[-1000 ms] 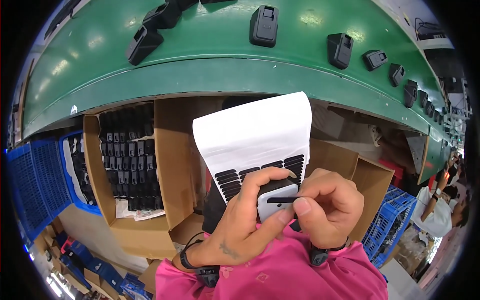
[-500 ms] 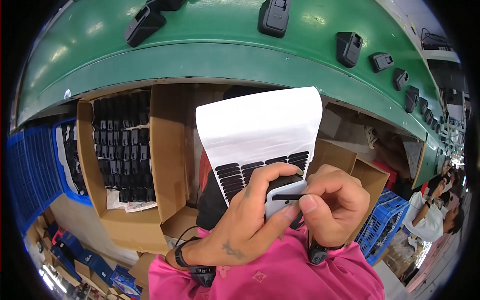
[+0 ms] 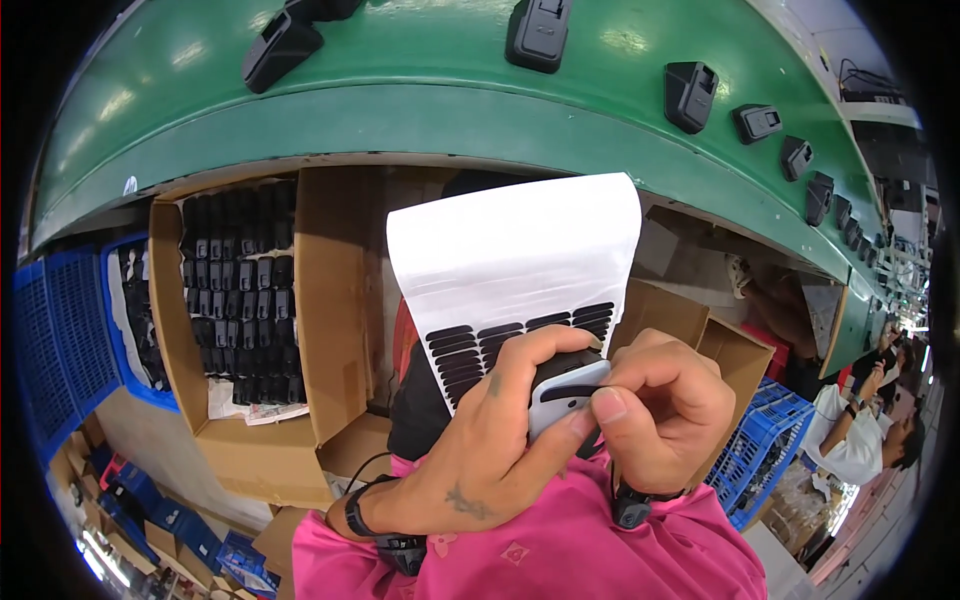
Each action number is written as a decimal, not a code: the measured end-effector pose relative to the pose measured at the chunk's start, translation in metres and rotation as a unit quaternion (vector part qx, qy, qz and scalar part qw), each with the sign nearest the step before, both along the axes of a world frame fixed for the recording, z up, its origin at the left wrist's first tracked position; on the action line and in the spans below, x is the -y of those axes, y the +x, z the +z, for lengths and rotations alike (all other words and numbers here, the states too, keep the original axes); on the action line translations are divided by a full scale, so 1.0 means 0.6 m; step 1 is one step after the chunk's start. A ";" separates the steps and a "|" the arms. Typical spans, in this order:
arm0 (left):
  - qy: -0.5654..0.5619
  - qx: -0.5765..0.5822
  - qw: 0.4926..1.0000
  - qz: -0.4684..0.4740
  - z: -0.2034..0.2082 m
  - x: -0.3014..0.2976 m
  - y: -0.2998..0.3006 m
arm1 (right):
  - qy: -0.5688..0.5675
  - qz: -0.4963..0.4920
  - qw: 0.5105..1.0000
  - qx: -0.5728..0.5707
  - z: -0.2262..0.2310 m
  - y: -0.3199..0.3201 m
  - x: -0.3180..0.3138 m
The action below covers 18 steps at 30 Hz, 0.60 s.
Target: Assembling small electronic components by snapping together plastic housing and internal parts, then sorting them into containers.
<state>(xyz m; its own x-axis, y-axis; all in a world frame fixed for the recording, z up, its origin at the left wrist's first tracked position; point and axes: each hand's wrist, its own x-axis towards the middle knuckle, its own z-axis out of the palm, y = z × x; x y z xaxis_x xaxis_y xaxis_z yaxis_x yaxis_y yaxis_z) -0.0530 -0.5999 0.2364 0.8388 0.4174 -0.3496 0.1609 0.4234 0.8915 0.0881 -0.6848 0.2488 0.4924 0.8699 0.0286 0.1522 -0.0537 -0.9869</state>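
Observation:
My left hand (image 3: 480, 450) is wrapped around a small black device with a light grey face (image 3: 578, 377), its index finger over the top and its thumb along the lower side. Between thumb and index finger, my right hand (image 3: 672, 400) pinches one end of a thin black strip (image 3: 562, 392). The strip bows across the grey face; whether its far end touches cannot be made out. Behind my hands, a white sheet (image 3: 510, 245) lies over my lap, carrying rows of black rounded strips (image 3: 455, 360).
Black devices (image 3: 540, 35) stand along the green bench (image 3: 400, 120). To the left, a cardboard box (image 3: 335, 300) holds rows of black parts, beside a blue crate (image 3: 60, 340). An open carton (image 3: 740, 350) and blue basket (image 3: 765, 440) are at right; another person (image 3: 850, 430) sits beyond.
The black strip, straight and level before, now curves against the grey face. My right hand has shifted very slightly, still pinching it. My left hand keeps its hold on the device.

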 end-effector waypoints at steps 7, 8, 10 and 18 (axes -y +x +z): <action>0.054 0.017 0.998 0.012 -0.006 0.006 -0.003 | -0.001 -0.003 0.999 0.051 -0.001 -0.006 0.001; 0.064 0.018 0.998 0.012 -0.005 0.007 -0.003 | -0.001 -0.004 0.998 0.058 0.000 -0.007 0.001; 0.074 0.017 0.997 0.012 -0.006 0.006 -0.003 | -0.003 -0.005 0.998 0.061 0.000 -0.007 0.000; 0.203 0.027 0.978 0.036 -0.013 0.013 -0.001 | -0.005 -0.029 0.995 0.092 -0.006 -0.011 -0.001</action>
<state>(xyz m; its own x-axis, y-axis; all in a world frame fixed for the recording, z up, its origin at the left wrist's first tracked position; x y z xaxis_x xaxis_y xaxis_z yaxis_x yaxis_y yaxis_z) -0.0539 -0.6079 0.2288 0.8150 0.5711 -0.0984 0.0908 0.0419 0.9950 0.0815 -0.6843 0.2451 0.5294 0.8407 0.1143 0.3267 -0.0777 -0.9419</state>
